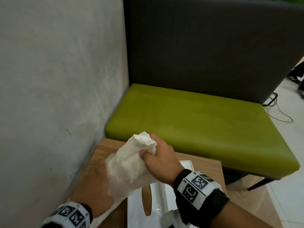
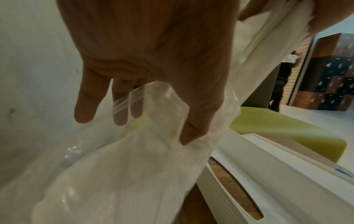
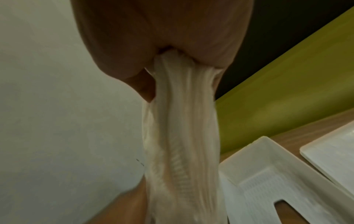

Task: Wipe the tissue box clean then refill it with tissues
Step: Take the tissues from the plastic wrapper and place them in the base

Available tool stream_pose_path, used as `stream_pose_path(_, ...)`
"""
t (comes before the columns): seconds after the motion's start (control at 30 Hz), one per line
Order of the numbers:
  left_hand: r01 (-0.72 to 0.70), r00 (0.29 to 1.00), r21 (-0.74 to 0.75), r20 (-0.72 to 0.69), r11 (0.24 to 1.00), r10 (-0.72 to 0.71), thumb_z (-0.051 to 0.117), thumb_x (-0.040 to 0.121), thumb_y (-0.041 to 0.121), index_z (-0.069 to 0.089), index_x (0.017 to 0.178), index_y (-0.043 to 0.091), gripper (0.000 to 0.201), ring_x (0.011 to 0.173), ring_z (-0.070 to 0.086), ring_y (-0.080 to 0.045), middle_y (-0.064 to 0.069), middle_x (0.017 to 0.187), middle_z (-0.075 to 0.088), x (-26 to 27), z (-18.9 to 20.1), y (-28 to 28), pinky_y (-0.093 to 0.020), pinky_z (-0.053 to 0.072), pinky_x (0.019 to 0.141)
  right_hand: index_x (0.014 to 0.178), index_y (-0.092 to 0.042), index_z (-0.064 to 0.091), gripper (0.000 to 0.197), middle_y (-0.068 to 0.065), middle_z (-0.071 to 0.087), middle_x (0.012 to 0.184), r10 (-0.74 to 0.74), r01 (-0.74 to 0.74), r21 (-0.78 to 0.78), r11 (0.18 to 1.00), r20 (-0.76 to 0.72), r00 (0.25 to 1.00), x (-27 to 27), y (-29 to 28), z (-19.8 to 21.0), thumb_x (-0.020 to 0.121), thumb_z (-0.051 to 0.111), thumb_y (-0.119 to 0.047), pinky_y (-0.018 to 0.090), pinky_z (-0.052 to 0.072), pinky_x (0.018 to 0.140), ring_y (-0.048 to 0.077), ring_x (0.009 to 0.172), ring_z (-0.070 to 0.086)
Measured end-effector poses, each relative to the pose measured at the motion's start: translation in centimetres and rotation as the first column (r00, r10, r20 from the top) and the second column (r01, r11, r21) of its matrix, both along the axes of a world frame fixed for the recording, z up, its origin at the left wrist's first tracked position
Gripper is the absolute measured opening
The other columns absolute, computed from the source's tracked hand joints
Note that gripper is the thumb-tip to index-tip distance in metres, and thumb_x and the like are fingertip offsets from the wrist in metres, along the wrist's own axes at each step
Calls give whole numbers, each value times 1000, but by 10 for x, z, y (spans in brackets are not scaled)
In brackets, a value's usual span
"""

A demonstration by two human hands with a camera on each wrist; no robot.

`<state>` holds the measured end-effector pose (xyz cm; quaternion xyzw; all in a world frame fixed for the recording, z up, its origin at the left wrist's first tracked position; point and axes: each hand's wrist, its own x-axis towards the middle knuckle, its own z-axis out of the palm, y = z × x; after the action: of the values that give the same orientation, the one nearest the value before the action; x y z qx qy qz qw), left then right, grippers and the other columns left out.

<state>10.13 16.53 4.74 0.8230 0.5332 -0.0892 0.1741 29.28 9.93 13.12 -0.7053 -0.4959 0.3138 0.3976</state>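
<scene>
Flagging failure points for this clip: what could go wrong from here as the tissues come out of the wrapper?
The right hand grips the tissue stack by one end, so sheets may crumple or tear. The left hand holds the plastic wrapper only loosely, so it could slip. The open tissue box could be knocked.

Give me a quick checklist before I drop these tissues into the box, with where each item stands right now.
1. Right hand grips the tissues: ok, fingers curled round the top of the stack.
2. Left hand holds the plastic wrap: ok, thumb pinches it.
3. Tissues fully out of the wrap: not ok, the lower end is still inside.
4. Box is open side up on the table: ok, slot facing down.
5. Box interior wiped clean: cannot tell.
6. Lid off and set aside: ok, lying beside the box.
</scene>
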Motion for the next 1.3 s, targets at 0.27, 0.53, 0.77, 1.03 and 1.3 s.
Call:
stream_pose_path(0.27, -245, 969, -166, -43, 955, 242, 73, 54, 56, -19, 149, 10, 140, 136, 41, -25, -10, 153, 31, -19, -40, 15, -35, 39, 110, 101, -30, 57, 24, -4, 69, 97, 29, -29, 3, 1000, -75, 997, 19, 5, 9, 77, 53, -27, 46, 52, 86, 20, 95, 63)
stream_pose_path(0.53, -85, 961, -82, 256, 993, 103, 59, 65, 37, 51, 89, 41, 25, 99, 62, -20, 6, 99, 54, -10, 8, 18, -32, 53, 82, 97, -28, 60, 28, -4, 71, 95, 52, -58, -88, 994, -67, 996, 28, -4, -6, 71, 54, -31, 48, 53, 85, 19, 93, 65)
stream_pose_path(0.77, 372, 675, -609, 695, 700, 246, 83, 62, 26, 43, 139, 37, 88, 124, 56, -10, 11, 135, 60, 31, 68, 10, -32, 52, 96, 91, -18, 59, 26, 7, 70, 93, 172, -188, -163, 969, -112, 979, 35, -6, -1, 67, 59, -29, 54, 53, 83, 25, 90, 67)
stream_pose_path(1.03, 302, 719, -694, 616, 654, 322, 75, 79, -2, 64, 114, 15, 40, 92, 74, -17, -2, 98, 77, 55, 47, -15, -30, 60, 76, 90, -24, 61, 22, 2, 71, 88, 145, -173, -210, 962, -142, 979, 38, -17, -10, 69, 69, -25, 45, 57, 76, 19, 83, 68)
stream_pose_path(1.3, 49, 520, -719, 612, 694, 597, 82, 72, 32, 67, 115, 22, 46, 98, 73, -26, -5, 106, 77, 59, 30, -13, -52, 55, 92, 134, -31, 32, 87, -8, 62, 111, -263, 139, -412, 900, -262, 928, 27, -38, -52, 65, 58, -79, 34, 51, 86, 15, 102, 61)
